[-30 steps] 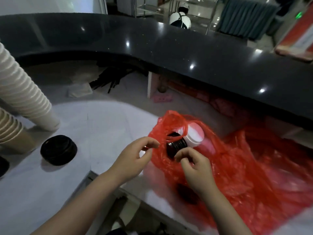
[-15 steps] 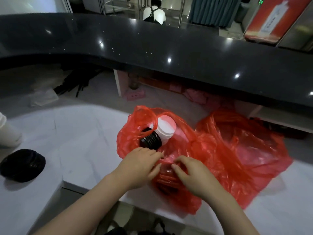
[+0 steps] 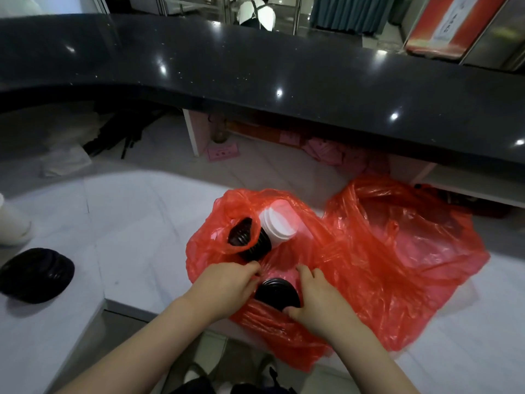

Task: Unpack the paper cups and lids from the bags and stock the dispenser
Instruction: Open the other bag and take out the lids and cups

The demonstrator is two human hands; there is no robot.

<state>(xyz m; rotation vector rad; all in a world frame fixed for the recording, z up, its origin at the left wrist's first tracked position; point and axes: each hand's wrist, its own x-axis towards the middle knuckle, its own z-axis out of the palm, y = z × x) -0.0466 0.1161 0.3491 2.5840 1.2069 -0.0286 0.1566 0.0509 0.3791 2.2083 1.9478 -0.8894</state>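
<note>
black lid stack low centre, between both hands | left hand pinches red bag at stack's left | right hand curled round stack's right | white lids just above

Red bag plastic veils part of the black lids beyond the left hand; far to its left, a pale cup is cut by the edge.

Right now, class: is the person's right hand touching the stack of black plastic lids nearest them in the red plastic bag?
Touching. The head view shows the right hand with its thumb against the stack of black plastic lids.
</note>
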